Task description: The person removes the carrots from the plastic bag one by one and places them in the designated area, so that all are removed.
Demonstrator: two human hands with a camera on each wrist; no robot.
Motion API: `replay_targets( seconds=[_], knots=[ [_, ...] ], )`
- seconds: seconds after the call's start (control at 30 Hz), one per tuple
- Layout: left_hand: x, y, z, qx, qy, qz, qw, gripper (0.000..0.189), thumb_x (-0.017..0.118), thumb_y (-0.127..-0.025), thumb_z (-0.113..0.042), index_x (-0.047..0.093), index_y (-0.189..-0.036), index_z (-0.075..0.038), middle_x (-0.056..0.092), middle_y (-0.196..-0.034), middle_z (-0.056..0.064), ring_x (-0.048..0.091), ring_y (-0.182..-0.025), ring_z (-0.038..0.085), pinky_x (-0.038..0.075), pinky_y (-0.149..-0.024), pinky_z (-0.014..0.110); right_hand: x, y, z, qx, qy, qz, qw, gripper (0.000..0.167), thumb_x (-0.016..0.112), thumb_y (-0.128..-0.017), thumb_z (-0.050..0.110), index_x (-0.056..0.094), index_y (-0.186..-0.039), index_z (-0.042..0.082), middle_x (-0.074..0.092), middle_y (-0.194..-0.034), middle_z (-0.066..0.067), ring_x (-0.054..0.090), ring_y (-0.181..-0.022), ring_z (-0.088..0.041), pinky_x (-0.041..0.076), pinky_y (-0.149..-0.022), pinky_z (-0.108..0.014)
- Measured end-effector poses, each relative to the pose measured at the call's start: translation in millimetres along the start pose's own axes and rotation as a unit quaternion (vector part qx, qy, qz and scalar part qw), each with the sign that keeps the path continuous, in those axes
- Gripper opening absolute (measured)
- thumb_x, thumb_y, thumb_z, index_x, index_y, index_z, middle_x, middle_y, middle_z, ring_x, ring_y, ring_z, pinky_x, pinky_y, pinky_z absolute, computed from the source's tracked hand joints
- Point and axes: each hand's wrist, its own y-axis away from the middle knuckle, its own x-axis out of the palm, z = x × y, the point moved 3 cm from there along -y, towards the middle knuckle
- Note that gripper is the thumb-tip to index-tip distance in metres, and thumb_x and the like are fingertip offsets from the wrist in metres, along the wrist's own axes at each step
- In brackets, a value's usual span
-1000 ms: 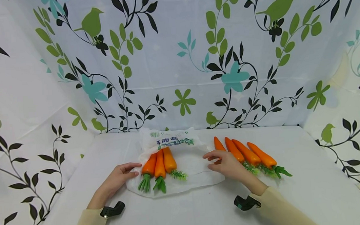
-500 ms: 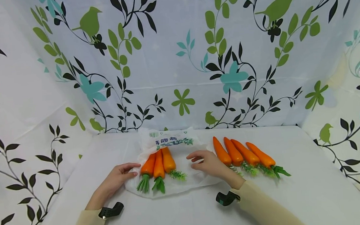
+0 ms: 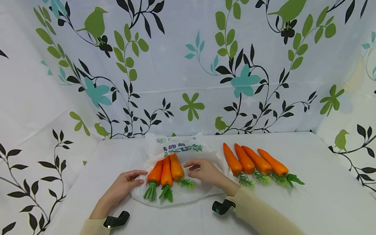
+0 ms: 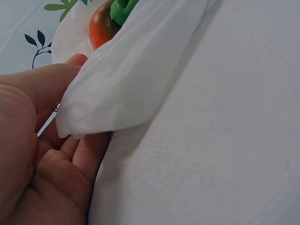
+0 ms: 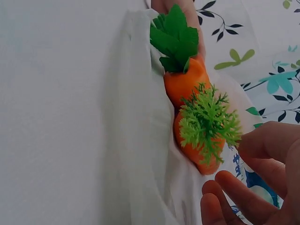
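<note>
A white plastic bag (image 3: 207,185) with printed lettering lies on the table, its mouth toward me. Three orange carrots (image 3: 166,170) with green tops rest in its opening, tips covered by the printed part. My left hand (image 3: 118,188) is at the bag's left edge; in the left wrist view a fold of the bag (image 4: 122,89) lies between its thumb and fingers. My right hand (image 3: 206,171), fingers loosely bent, hovers over the bag just right of the rightmost of these carrots. In the right wrist view, my right thumb is close to the feathery carrot top (image 5: 206,124).
Several more carrots (image 3: 255,158) lie side by side on the table right of the bag, leafy tops toward me. The white table (image 3: 168,225) ends against a cloth backdrop (image 3: 172,61) printed with leaves and birds.
My right hand has moved left from beside the row of carrots, across the bag, to next to the carrots in its opening. My left hand has stayed in place.
</note>
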Motion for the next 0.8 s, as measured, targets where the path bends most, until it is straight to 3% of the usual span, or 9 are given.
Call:
replay_targets(
  seconds=[0.23,0.8],
  knots=[
    [0.5,-0.2,0.5,0.0,0.001,0.001,1.0,0.037,0.071,-0.093,-0.019,0.066,-0.127,-0.006,0.056,-0.139,0.013,0.042,-0.132,0.03,0.028,-0.113,0.051,14.1,-11.1,6.0,0.009,-0.015,0.007,0.9998,0.034,0.071,-0.09,0.014,0.068,-0.124,0.009,0.064,-0.128,-0.007,0.064,-0.109,-0.028,0.053,-0.092,-0.04],
    [2.4,-1.3,-1.3,0.003,-0.011,-0.002,0.9999,0.037,0.07,-0.093,-0.018,0.066,-0.128,-0.006,0.055,-0.14,0.015,0.042,-0.131,0.031,0.029,-0.113,0.052,30.0,-27.0,5.1,0.06,0.013,0.028,0.9977,0.047,0.07,-0.09,0.023,0.062,-0.136,0.019,0.057,-0.137,-0.004,0.058,-0.112,-0.022,0.048,-0.097,-0.039]
  ],
)
